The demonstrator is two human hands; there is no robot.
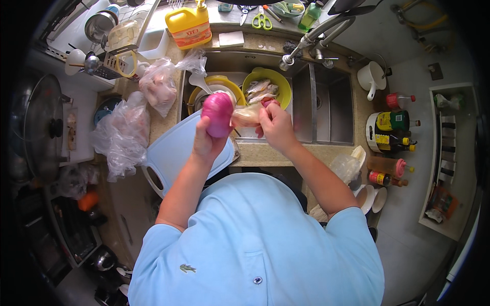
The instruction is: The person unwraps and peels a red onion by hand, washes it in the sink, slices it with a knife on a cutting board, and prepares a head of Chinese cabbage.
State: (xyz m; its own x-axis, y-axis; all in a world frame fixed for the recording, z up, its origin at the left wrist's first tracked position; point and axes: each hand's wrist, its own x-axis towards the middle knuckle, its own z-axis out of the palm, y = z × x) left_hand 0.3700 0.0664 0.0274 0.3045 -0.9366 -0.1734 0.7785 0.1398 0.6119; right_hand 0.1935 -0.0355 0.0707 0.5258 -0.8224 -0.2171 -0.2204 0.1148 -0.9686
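Observation:
My left hand (pixel 206 141) grips a shiny red onion (pixel 218 114), held above the near edge of the sink. A pale, translucent strip of onion skin (pixel 245 116) stretches from the onion towards my right hand (pixel 276 124), whose fingers are closed on its other end. A dark red piece shows at the right fingertips. Below the left hand lies a light blue cutting board (pixel 176 145), tilted across the counter edge. In the sink, behind the hands, are a yellow basin (pixel 236 86), partly hidden by the onion, and a yellow-green bowl (pixel 285 90) holding what looks like fish.
Plastic bags of raw meat (pixel 157 86) rest left of the sink (pixel 302 118). The faucet (pixel 302 48) reaches over it from behind. A yellow detergent jug (pixel 188 28), green scissors (pixel 262 21) and a green bottle (pixel 311 16) stand or lie at the back. Sauce bottles (pixel 394 141) are at right.

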